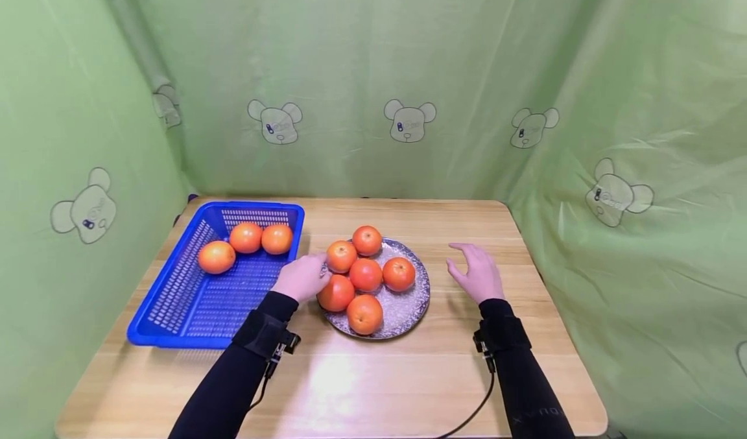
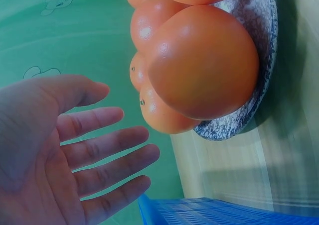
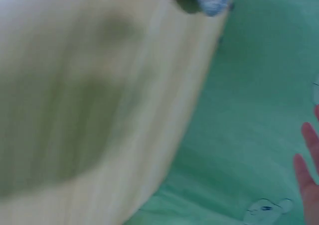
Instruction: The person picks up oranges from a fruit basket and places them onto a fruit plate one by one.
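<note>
Several orange-red, round oranges [image 1: 366, 275] sit on a speckled grey plate [image 1: 408, 309] in the middle of the table. My left hand [image 1: 301, 277] hovers at the plate's left side, close to the nearest fruit. In the left wrist view its fingers [image 2: 117, 148] are stretched and spread, with a gap between them and a large orange [image 2: 204, 65]. Nothing is in that palm. To the right of the plate, my right hand [image 1: 478, 275] is held over the table, fingers loosely bent and holding nothing. Only some of its fingertips [image 3: 304, 172] show in the right wrist view.
A blue plastic basket [image 1: 140, 325] stands on the left, with three oranges [image 1: 245, 238] toward its back. The light wood table [image 1: 350, 393] is bounded behind and at the sides by a green curtain [image 1: 344, 50] with bear faces. A cable [image 1: 475, 413] trails from the right wrist.
</note>
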`<state>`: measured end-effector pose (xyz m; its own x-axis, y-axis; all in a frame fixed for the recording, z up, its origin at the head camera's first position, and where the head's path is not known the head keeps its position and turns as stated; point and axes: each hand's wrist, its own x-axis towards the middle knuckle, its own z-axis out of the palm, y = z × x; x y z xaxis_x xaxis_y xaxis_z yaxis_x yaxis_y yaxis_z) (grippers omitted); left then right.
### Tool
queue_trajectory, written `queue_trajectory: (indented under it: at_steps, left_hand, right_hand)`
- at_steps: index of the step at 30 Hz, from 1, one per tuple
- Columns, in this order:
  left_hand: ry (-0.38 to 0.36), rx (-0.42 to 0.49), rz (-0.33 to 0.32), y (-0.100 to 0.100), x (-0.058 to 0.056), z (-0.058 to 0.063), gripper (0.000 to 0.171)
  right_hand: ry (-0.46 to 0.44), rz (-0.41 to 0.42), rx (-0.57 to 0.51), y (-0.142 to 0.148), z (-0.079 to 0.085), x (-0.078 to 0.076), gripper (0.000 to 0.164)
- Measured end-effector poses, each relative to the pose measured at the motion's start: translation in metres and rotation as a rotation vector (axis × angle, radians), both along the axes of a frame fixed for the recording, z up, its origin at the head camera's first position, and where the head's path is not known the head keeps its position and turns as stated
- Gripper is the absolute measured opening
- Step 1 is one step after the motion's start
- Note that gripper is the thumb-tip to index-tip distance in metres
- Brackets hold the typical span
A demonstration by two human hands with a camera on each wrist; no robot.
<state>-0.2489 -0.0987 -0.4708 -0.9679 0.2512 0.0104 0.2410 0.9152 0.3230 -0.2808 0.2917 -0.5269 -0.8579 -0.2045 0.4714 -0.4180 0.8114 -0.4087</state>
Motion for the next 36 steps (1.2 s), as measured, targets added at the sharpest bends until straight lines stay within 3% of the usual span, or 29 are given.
queue_trajectory:
  at_steps: [5, 9, 13, 16, 19, 22, 25, 29, 32, 36]
  left_hand:
    - [0.009, -0.011, 0.001, -0.002, -0.002, 0.003, 0.033]
    - [0.023, -0.015, -0.009, -0.005, -0.005, 0.007, 0.034]
    - [0.035, -0.018, -0.027, -0.011, -0.012, 0.015, 0.034]
    - [0.054, -0.028, -0.028, -0.018, -0.021, 0.028, 0.033]
    - [0.071, -0.036, -0.014, -0.029, -0.034, 0.042, 0.033]
    - [0.073, -0.042, 0.003, -0.04, -0.052, 0.048, 0.031]
    - [0.044, -0.044, 0.014, -0.054, -0.074, 0.039, 0.029]
    - [-0.006, -0.077, 0.027, -0.077, -0.096, 0.007, 0.04]
    - [-0.01, -0.1, 0.024, -0.09, -0.1, -0.024, 0.046]
    - [-0.024, -0.102, 0.031, -0.097, -0.094, -0.052, 0.049]
  right_hand:
    - [-0.285, 0.051, 0.093, -0.003, -0.01, -0.007, 0.033]
    - [-0.435, 0.08, 0.126, -0.007, -0.008, -0.012, 0.033]
    - [-0.493, 0.101, 0.155, -0.011, -0.005, -0.019, 0.034]
    - [-0.509, 0.107, 0.162, -0.013, -0.005, -0.023, 0.035]
    - [-0.518, 0.11, 0.155, -0.013, -0.004, -0.022, 0.036]
    - [-0.527, 0.11, 0.149, -0.007, -0.002, -0.016, 0.036]
    - [-0.54, 0.1, 0.152, 0.001, -0.001, -0.009, 0.036]
    - [-0.554, 0.097, 0.152, 0.01, -0.002, 0.003, 0.036]
    - [-0.559, 0.103, 0.144, 0.012, -0.007, 0.012, 0.035]
    - [-0.558, 0.116, 0.131, 0.011, -0.016, 0.023, 0.033]
